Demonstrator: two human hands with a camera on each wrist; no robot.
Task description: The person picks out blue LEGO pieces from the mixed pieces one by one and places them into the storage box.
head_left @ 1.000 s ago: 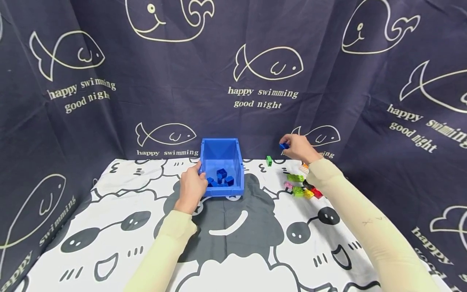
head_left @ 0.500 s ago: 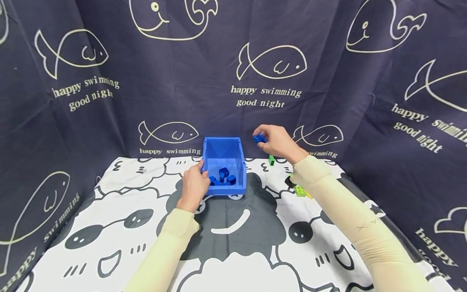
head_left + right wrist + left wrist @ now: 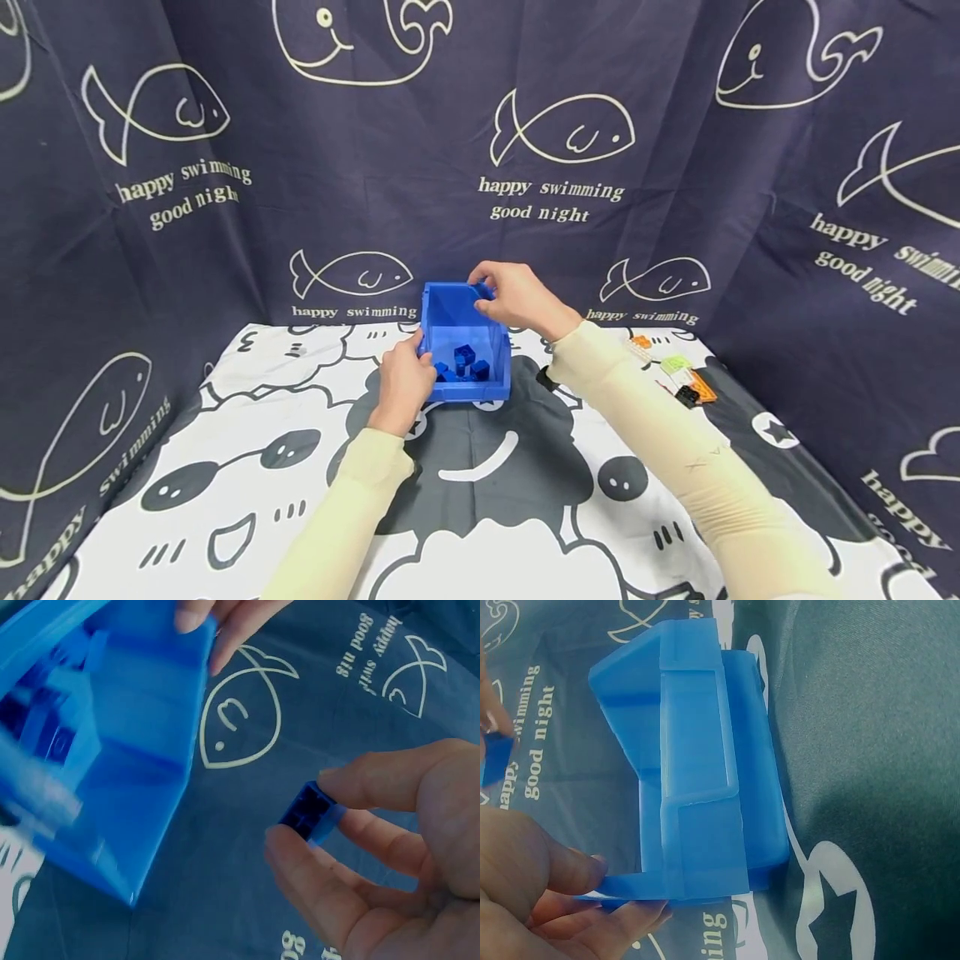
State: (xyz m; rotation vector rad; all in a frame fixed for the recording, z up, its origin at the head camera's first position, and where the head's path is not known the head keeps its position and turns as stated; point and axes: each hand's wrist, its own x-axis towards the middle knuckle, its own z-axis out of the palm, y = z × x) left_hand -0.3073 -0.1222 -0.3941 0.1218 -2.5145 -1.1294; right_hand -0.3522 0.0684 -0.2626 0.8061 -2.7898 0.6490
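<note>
A blue plastic bin [image 3: 504, 367] stands near the back of the cloth with several blue toy bricks [image 3: 465, 354] lying in its front part. My left hand [image 3: 406, 379] pinches the bin's left wall, thumb on one side and fingers on the other in the left wrist view. Over the bin's right rear side is my right hand [image 3: 517, 296]. In the right wrist view its thumb and fingertips pinch a single blue toy brick [image 3: 309, 811], hollow underside showing, apart from the bin wall. The fingers mostly hide this brick in the head view.
Loose bricks lie on the right of the white patterned cloth [image 3: 315, 350]: orange [image 3: 702, 385], light green [image 3: 676, 363] and black [image 3: 687, 395] ones. My right forearm covers part of that area. A dark curtain [image 3: 555, 233] hangs right behind the bin.
My right hand has carried the blue brick leftward from beside the loose bricks to the bin's right rear side. My left hand keeps its hold on the bin wall.
</note>
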